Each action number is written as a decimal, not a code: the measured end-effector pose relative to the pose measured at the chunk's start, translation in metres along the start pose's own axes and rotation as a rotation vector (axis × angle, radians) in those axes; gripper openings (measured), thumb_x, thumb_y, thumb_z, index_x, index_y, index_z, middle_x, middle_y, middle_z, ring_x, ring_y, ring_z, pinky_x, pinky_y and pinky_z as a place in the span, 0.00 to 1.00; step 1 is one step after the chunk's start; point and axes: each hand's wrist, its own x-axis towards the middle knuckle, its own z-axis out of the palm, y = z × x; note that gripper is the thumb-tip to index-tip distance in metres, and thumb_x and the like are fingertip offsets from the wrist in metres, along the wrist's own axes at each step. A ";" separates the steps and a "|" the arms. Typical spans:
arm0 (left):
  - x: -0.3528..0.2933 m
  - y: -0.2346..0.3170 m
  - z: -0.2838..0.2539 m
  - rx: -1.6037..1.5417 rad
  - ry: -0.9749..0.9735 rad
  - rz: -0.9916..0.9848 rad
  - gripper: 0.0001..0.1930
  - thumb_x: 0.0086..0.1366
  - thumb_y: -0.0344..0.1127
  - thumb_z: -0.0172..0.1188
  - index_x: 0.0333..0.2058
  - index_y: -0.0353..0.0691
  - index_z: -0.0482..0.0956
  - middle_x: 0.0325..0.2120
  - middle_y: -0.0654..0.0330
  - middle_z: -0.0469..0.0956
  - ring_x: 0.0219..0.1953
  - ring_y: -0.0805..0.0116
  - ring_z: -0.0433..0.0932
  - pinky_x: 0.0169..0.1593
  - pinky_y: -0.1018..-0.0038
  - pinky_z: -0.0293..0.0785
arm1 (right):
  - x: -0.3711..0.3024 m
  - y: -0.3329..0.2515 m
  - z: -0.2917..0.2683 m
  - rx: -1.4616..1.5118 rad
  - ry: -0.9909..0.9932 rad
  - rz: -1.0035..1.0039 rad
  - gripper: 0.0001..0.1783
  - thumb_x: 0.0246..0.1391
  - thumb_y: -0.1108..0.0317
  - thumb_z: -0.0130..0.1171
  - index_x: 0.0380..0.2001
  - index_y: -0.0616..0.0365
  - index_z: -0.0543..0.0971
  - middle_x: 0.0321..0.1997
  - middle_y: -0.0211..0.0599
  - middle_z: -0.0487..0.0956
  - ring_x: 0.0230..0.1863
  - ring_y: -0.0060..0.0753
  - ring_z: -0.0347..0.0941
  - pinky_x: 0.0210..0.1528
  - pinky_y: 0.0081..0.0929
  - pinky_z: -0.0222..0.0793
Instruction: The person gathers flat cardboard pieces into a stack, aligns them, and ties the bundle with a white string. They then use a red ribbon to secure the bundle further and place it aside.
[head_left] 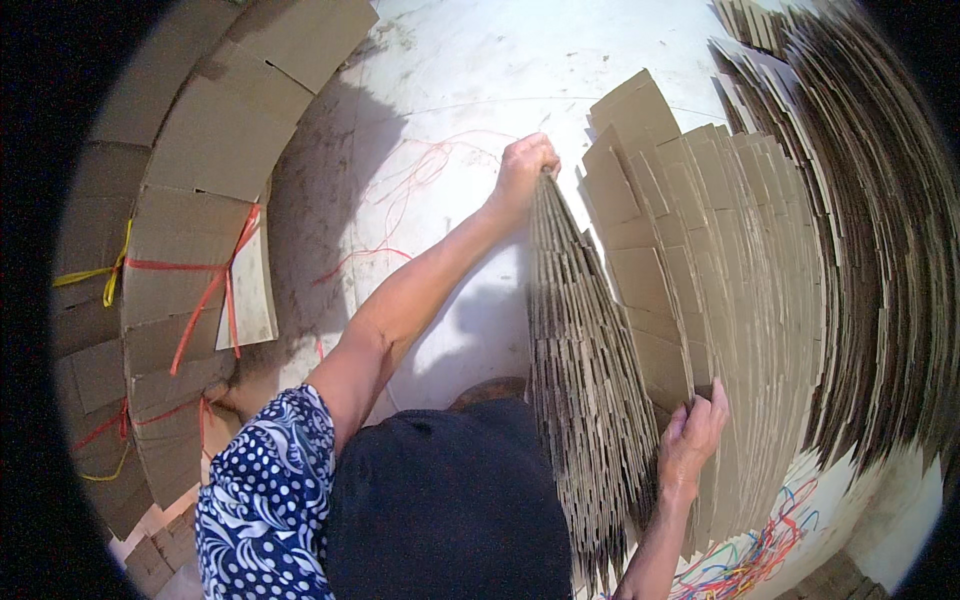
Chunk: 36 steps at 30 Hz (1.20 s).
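Note:
A bundle of flat cardboard pieces stands on edge in front of me, its pieces squeezed together at the far end and fanned wider toward me. My left hand is closed around that far end, arm stretched out. My right hand is at the near edge of the cardboard sheets just right of the bundle. Its thumb and fingers close on a sheet's edge, with the index finger pointing up. How many sheets it grips is hidden.
Darker cardboard stacks line the right side. On the left, flattened cardboard is tied with red string and yellow string. Loose red string lies on the pale floor. Tangled coloured strings lie at the lower right.

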 end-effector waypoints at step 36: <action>0.032 0.010 0.039 -0.374 -0.017 -0.427 0.09 0.63 0.34 0.50 0.25 0.37 0.71 0.20 0.61 0.73 0.24 0.73 0.72 0.32 0.77 0.70 | -0.002 0.014 -0.008 0.239 -0.293 0.074 0.29 0.52 0.74 0.54 0.59 0.57 0.63 0.53 0.54 0.71 0.50 0.52 0.72 0.49 0.37 0.69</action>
